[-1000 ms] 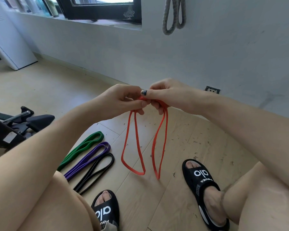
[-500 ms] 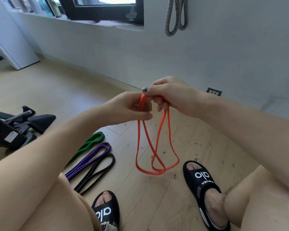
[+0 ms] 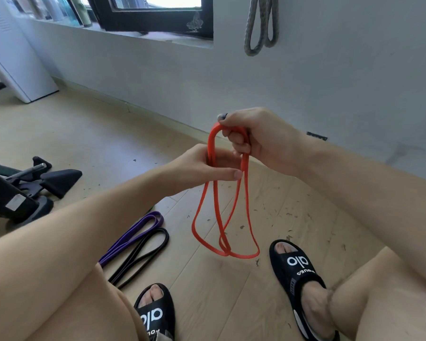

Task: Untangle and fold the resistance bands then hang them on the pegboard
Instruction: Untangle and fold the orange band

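An orange resistance band (image 3: 217,230) hangs doubled in crossing loops above the wooden floor. My right hand (image 3: 258,136) grips its top fold with curled fingers. Just below and to the left, my left hand (image 3: 207,166) closes round the left strands, thumb stretched across them. A purple band (image 3: 138,235) and a black band (image 3: 145,254) lie folded on the floor to the left, partly hidden by my left forearm. A grey band (image 3: 260,25) hangs on the wall at the top.
Black exercise equipment (image 3: 30,183) sits on the floor at the left. A white panel (image 3: 15,62) leans by the window wall. My two feet in black sandals (image 3: 300,274) rest on the floor below the band. A wall socket (image 3: 316,136) is behind my right wrist.
The two separate hanging loops have been brought together and now cross. My right hand has risen with the top fold; my left hand slid lower along the strands. The green band is now hidden.
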The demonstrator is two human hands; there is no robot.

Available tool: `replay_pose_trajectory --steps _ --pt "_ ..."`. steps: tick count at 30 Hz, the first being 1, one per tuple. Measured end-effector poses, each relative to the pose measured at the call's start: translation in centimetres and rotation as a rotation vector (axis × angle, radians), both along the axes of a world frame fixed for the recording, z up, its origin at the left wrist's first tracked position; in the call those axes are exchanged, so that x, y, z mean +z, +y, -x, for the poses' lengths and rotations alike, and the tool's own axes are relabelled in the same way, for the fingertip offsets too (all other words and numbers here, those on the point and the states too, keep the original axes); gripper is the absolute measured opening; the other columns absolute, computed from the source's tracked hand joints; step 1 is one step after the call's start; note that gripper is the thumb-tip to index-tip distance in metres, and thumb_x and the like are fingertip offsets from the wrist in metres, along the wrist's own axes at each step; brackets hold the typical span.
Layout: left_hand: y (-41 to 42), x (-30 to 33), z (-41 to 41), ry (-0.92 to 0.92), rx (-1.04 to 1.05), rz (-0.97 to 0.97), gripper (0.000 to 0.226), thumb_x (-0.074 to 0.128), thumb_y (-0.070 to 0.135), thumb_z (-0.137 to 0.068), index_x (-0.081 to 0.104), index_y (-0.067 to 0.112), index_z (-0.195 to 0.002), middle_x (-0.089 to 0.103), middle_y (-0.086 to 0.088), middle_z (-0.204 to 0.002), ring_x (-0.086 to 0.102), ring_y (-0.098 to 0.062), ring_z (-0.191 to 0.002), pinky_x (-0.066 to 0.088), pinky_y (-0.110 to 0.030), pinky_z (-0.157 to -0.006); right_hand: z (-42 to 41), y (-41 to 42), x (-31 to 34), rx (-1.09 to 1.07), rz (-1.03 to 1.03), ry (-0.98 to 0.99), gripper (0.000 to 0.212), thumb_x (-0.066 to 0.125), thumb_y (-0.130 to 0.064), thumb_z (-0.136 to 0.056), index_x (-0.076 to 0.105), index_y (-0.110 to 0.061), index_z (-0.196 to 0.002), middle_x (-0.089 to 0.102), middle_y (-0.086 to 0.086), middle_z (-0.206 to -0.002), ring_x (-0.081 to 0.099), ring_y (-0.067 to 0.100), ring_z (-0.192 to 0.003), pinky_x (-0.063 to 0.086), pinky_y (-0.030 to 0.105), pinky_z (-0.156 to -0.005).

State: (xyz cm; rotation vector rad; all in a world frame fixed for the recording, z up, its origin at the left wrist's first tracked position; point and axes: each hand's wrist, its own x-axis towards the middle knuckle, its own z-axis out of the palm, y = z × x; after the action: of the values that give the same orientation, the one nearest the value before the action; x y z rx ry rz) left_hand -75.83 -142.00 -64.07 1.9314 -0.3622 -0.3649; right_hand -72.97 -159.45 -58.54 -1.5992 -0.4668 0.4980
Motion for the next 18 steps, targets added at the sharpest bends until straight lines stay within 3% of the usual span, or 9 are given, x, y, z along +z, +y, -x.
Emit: replay_pose_trajectory --steps 5,8,12,15,18 --pt "-1.6 -0.3 0.3 -0.099 0.097 0.095 0.023 0.077 0.004 -0.088 0.072 -0.004 -0.109 0.077 -0.015 -0.107 0.073 -0.029 -0.105 0.056 -0.044 -0.101 0.2 0.5 0.1 -0.063 -0.110 0.055 0.020 0.054 -0.019 -0.099 0.052 -0.011 -0.081 0.036 0.003 -0.067 0.031 0.014 -0.054 0.033 0.029 -0.057" --pt "-2.5 -0.5 0.3 -0.155 0.138 0.066 0.019 0.080 0.012 -0.088 0.073 -0.001 -0.101 0.074 -0.020 -0.099 0.071 -0.037 -0.098 0.057 -0.052 -0.095 0.2 0.8 -0.1 -0.119 -0.159 0.105 0.022 0.057 -0.024 -0.099 0.053 -0.013 -0.080 0.035 0.003 -0.067 0.030 0.014 -0.053 0.031 0.030 -0.057" --pt "-2.4 -0.7 0.0 -0.186 0.134 0.005 0.009 0.076 0.011 -0.091 0.075 0.003 -0.096 0.078 -0.008 -0.091 0.075 -0.025 -0.089 0.060 -0.043 -0.092 -0.2 0.6 -0.4 -0.157 -0.175 0.084 0.026 0.065 -0.033 -0.096 0.054 -0.013 -0.084 0.039 0.002 -0.067 0.034 0.013 -0.054 0.035 0.026 -0.056" --pt "-1.6 -0.5 -0.1 -0.153 0.107 0.003 0.008 0.072 0.009 -0.093 0.075 0.003 -0.097 0.079 -0.008 -0.091 0.077 -0.024 -0.089 0.061 -0.034 -0.089 -0.5 0.1 -0.6 -0.182 -0.166 0.095 0.025 0.066 -0.031 -0.096 0.054 -0.011 -0.088 0.035 -0.001 -0.062 0.038 0.014 -0.053 0.044 0.030 -0.065" --pt "-0.7 -0.4 -0.4 -0.141 0.113 -0.019 0.011 0.074 0.012 -0.093 0.076 0.004 -0.100 0.079 -0.009 -0.093 0.078 -0.024 -0.090 0.061 -0.037 -0.089 -0.7 -0.5 -0.5 -0.231 -0.227 0.177 0.016 0.066 -0.025 -0.096 0.058 -0.012 -0.090 0.036 -0.002 -0.059 0.045 0.015 -0.054 0.053 0.036 -0.073"
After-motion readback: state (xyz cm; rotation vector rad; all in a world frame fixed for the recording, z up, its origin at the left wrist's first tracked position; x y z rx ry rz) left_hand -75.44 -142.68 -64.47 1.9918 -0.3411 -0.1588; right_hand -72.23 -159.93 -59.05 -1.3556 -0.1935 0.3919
